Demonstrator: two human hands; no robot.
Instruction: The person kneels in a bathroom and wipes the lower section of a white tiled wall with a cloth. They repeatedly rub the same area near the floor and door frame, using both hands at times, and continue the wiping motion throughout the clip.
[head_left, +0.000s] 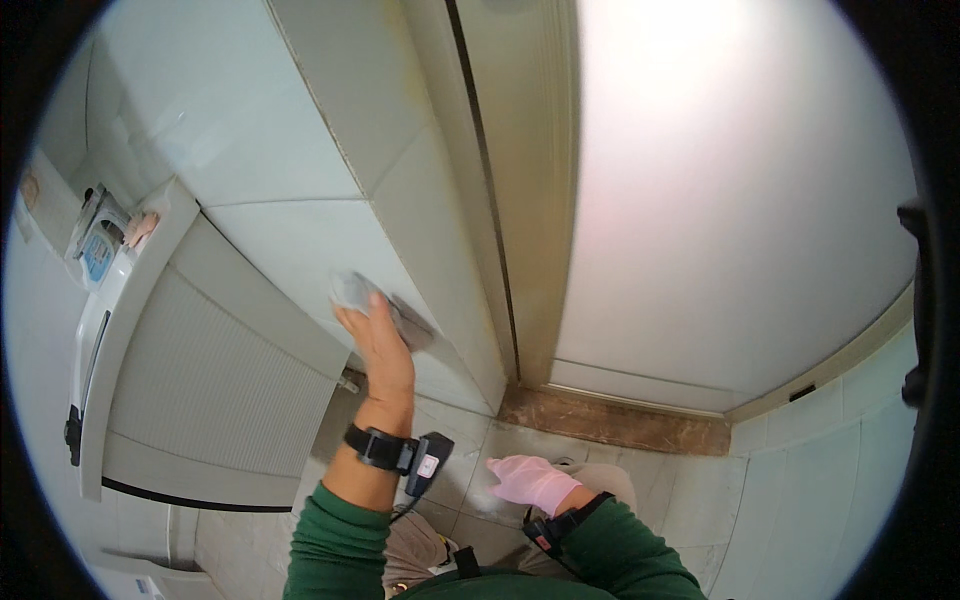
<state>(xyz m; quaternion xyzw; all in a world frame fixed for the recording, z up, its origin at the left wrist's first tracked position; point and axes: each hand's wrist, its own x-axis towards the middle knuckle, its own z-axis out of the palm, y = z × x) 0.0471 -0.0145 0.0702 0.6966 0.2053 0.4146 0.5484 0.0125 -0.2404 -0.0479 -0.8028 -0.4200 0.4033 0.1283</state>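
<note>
At far left, appliance (220, 390), with bottle (98, 257) and small item (141, 230) side by side on top; immediately right of appliance, corner wall (285, 235), reaching across to door frame (535, 200); right of frame, door panel (740, 210), with threshold (620, 421) along its foot; farther right, past the door panel, side wall (830, 490); below, floor (455, 425), stretching between appliance and side wall; before corner wall, left of door frame and right of appliance, left hand (385, 345), with cloth (351, 290) in its grip, contact with wall too blurred to tell; lower and to the right, above floor and before threshold, right hand (533, 483).
</note>
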